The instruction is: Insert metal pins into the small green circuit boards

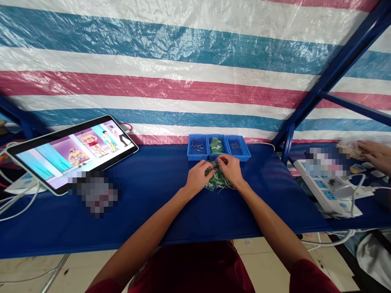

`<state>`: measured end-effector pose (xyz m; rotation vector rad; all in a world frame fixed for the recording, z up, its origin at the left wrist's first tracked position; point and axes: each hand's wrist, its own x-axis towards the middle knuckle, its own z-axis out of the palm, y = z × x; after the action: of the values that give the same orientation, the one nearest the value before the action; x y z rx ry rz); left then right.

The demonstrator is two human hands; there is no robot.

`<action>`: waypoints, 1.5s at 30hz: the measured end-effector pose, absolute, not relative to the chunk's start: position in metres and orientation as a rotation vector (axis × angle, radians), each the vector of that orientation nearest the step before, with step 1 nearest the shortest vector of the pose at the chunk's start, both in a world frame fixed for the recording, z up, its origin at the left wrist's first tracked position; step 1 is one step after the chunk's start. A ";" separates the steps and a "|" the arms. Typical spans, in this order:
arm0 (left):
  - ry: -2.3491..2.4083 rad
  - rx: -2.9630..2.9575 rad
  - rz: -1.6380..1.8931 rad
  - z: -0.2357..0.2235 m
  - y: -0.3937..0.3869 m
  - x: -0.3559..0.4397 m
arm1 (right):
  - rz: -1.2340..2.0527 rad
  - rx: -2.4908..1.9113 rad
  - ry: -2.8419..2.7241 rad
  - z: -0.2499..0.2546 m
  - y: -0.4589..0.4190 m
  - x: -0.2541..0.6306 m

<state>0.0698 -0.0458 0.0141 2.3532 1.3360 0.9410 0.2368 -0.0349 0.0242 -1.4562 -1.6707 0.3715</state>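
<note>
From where I stand, the small heap of green packets and thin metal pieces (217,180) lies on the blue table (146,215), between the person's 2 hands. The left hand (198,177) curls in at its side and the right hand (231,169) at the other, fingers bent with tips close together; I cannot tell whether either pinches a piece. The step in hand looks like picking through the heap; the next move seems to call for a light fingertip grip that frees 1 piece without dragging its neighbours. Just behind stand 3 trays: the left tray (197,157) with loose metal pieces, the middle tray (212,156) with green packets, the right tray (241,157) with small pieces. Farther left, a tablet (91,148) leans.
</note>
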 end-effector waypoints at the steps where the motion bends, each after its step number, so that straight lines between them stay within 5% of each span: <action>1: 1.318 2.351 0.966 0.013 -0.045 0.068 | 0.370 -1.470 -1.675 0.025 -0.034 0.239; 24: 1.267 2.218 1.133 0.006 -0.032 0.053 | 0.808 -1.821 -2.300 0.060 -0.042 0.258; 45: 1.164 2.214 1.223 0.008 -0.036 0.057 | 0.844 -1.402 -1.746 0.046 -0.038 0.257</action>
<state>0.0565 -0.0361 0.0084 2.2139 1.1644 1.2228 0.2569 -0.0380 0.0462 -1.4019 -1.7460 0.8445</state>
